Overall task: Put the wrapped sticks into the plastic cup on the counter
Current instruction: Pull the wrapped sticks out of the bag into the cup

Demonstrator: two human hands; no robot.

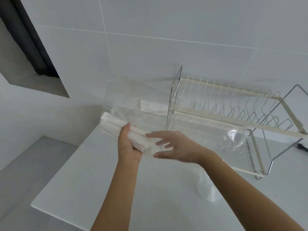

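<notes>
While bundle was held: wrapped sticks [133, 132] sat clear of table [100, 189], at 10 o'clock from plastic cup [208, 189].
Left hand [128, 147]: fingers clamped on sticks.
Right hand [175, 147]: fingers spread, at clear bag [133, 100], gripping nothing.
Tip: probably free sticks from bag, upend, lower into cup.

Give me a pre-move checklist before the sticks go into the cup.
1. Left hand grips the wrapped sticks: ok.
2. Sticks free of the clear plastic bag: not ok, the bag lies over them.
3. Right hand free to help: ok, fingers spread, touching the bag.
4. Plastic cup upright on the counter: cannot tell, it is blurred and half hidden by the right forearm.
5. Dish rack apart from the cup: ok.
</notes>
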